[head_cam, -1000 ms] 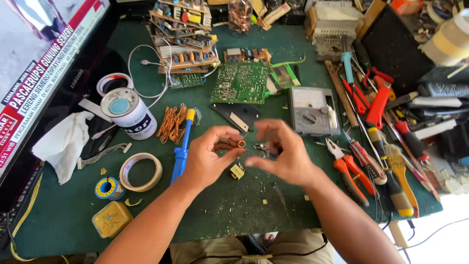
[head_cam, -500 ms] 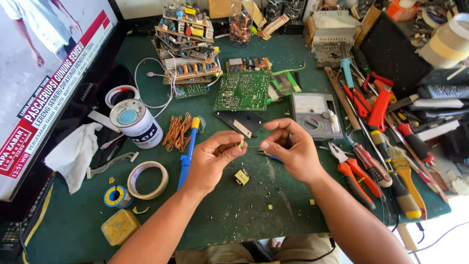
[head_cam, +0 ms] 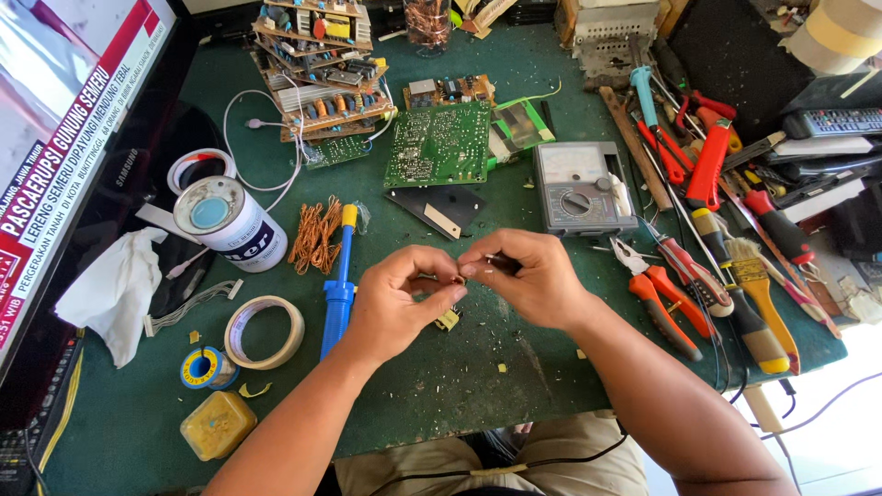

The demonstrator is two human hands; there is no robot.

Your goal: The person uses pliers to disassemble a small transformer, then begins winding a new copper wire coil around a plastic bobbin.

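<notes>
Two hands meet over the green mat (head_cam: 432, 395), closer together than half a second ago, when a small gap lay between them; the left hand (head_cam: 400, 298) and right hand (head_cam: 528, 276) now pinch a tiny component (head_cam: 457, 278) between touching fingertips, too small to tell its kind. Just below it on the mat lies a small yellowish part (head_cam: 447, 320), where it lay before. Left of the left hand stand a blue desoldering pump (head_cam: 339, 289), a roll of tape (head_cam: 265, 332), a blue solder spool (head_cam: 204, 367) and a yellow block (head_cam: 217, 423). Farther back a white round can (head_cam: 230, 223) with a dark label sits beside copper wire strands (head_cam: 317, 235); beyond are a grey meter (head_cam: 579, 186) and a green circuit board (head_cam: 438, 144). At far left a screen (head_cam: 64, 119) shows a red-and-white banner
</notes>
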